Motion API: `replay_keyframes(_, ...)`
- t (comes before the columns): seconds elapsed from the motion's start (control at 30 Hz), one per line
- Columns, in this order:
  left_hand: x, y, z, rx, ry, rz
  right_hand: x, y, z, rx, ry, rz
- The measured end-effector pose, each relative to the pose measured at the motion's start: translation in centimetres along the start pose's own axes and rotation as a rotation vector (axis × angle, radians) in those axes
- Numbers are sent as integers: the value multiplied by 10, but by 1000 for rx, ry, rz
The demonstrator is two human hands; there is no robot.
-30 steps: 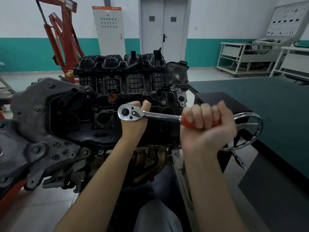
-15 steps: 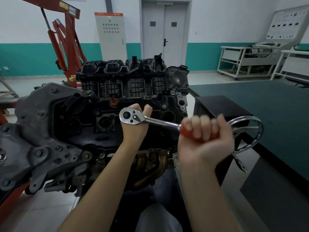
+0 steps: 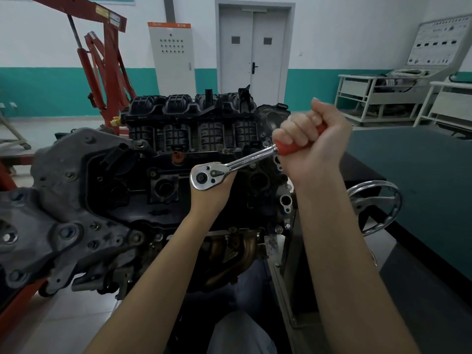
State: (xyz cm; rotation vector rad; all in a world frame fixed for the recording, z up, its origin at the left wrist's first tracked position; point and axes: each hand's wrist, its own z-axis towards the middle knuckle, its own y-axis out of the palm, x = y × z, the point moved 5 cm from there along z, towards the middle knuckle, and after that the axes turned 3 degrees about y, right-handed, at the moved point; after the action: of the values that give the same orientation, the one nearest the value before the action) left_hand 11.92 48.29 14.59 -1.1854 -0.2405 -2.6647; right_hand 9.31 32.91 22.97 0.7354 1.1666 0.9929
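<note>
Hold the wrench [image 3: 237,163] head flat on the engine [image 3: 163,187] with the left hand [image 3: 209,198], whose grip I cannot tell, while the right hand [image 3: 314,139], squeezing the red handle [image 3: 290,148], swings slowly

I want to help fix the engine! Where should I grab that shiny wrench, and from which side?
Grab the wrench by its red handle, coming from the right like the right hand does. It's the thick end farthest from the round head, so turning should be easiest there. The left hand sits behind the head.
</note>
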Motion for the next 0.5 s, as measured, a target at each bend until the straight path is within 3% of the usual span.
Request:
replay_keyframes(0.23,41,7,-2,-24,158,-63,-20,-6,-30,-44,-50,198)
replay_keyframes(0.37,55,29,-6,-53,75,-172,-49,6,-38,-86,-102,187)
replay_keyframes(0.5,51,57,-5,-51,-2,-68,-70,0,-38,-59,-156,131)
